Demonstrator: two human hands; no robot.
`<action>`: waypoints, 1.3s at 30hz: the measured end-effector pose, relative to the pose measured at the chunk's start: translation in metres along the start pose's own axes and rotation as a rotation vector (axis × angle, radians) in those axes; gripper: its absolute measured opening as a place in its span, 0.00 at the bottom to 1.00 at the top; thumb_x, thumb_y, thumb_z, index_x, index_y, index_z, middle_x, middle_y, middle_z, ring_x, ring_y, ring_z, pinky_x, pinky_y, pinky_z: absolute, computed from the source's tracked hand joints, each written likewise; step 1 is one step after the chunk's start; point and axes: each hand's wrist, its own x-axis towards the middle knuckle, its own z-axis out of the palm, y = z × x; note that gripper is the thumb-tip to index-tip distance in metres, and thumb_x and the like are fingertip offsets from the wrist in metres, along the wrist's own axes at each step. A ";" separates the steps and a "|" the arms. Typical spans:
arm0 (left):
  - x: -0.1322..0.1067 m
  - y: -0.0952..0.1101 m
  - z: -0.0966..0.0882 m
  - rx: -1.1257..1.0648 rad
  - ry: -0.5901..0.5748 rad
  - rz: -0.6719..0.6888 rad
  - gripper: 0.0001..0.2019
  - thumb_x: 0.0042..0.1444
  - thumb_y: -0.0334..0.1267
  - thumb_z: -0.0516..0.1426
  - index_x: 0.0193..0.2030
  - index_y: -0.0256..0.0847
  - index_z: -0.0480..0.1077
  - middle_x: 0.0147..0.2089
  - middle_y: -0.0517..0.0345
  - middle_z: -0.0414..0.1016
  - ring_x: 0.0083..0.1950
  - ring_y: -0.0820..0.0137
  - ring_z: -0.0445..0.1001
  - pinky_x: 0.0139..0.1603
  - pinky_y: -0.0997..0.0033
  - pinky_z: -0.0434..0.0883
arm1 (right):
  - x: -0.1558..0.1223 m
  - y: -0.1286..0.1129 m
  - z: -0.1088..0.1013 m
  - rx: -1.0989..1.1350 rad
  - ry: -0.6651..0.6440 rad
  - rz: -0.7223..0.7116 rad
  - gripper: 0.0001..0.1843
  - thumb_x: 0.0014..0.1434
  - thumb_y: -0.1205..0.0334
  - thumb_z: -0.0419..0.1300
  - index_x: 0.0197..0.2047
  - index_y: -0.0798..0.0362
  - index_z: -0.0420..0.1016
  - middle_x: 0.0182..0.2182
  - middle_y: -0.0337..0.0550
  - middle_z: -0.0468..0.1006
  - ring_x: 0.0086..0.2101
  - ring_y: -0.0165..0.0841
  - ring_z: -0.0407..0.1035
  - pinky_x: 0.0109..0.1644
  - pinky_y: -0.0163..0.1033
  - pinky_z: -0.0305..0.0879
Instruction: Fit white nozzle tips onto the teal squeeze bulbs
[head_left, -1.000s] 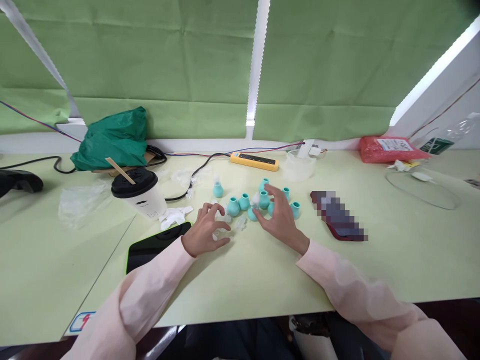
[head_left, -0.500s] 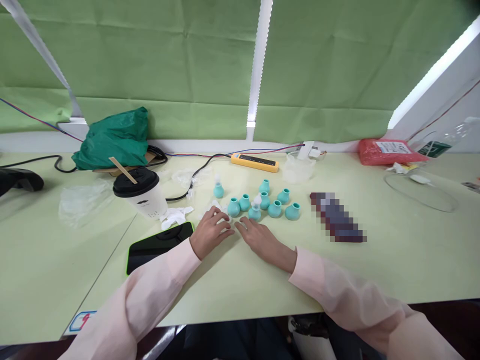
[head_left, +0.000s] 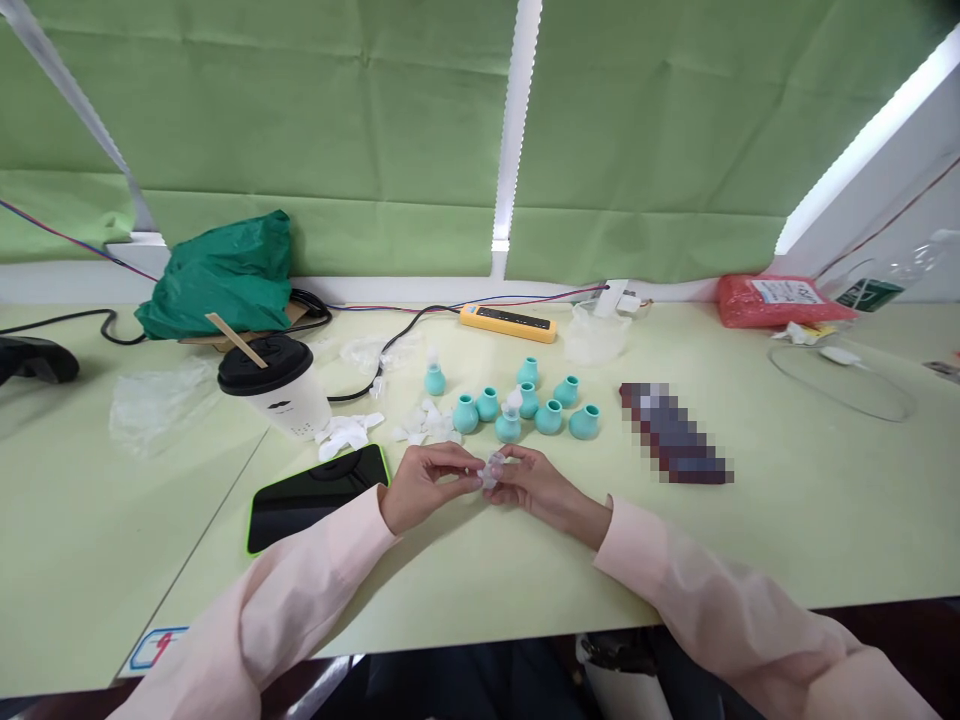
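My left hand and my right hand meet just above the table, fingertips pinched from both sides on a small clear plastic piece. Just beyond them stand several small teal rubber bulbs. One teal bulb stands apart at the back left, and another carries a clear tip. A scatter of small white and clear pieces lies on the table beyond my left hand.
A black phone in a green case lies left of my left hand. A lidded paper cup, a green bag, a yellow power strip, cables, a blurred dark object and a red packet sit around.
My right hand drew back from the teal bulbs toward me. Both hands left the table surface and came together, pinching a small clear piece between them.
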 end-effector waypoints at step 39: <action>-0.011 -0.013 0.012 0.445 0.058 0.357 0.17 0.52 0.30 0.49 0.50 0.41 0.62 0.35 0.52 0.65 0.38 0.69 0.60 0.38 0.67 0.62 | -0.002 0.003 0.001 0.214 -0.001 0.020 0.03 0.44 0.68 0.61 0.24 0.60 0.74 0.20 0.37 0.73 0.21 0.20 0.67 0.27 0.23 0.64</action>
